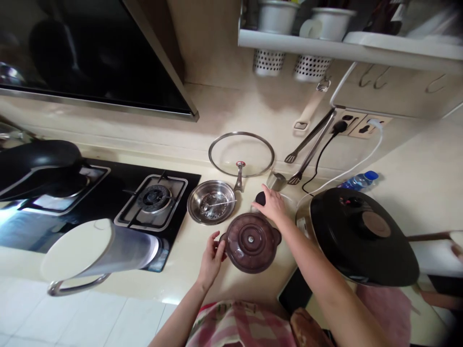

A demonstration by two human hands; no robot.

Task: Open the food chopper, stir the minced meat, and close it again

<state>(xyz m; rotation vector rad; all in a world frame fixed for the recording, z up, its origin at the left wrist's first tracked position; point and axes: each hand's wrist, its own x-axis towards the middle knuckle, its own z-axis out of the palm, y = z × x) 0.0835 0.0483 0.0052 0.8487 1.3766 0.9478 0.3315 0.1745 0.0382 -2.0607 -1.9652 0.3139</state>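
Note:
A brown round lidded pot [249, 248] with small side handles sits on the counter in front of me. A small metal stud shows at the centre of its lid. My left hand [211, 255] closes on the pot's left handle, thumb on top. Just behind the pot, my right hand [272, 206] has its fingers around a small jar with a black top [260, 197]; most of its body is hidden. To the left stands a shallow steel bowl [191, 207] with a thin utensil [220, 204] lying in it.
A glass lid [241, 134] leans on the wall beside a small metal cup [277, 181]. At right are a large black-lidded cooker [361, 241] and a blue-capped bottle [358, 180]. At left are a gas hob [184, 188], a black wok [43, 154] and a tall pitcher [126, 246].

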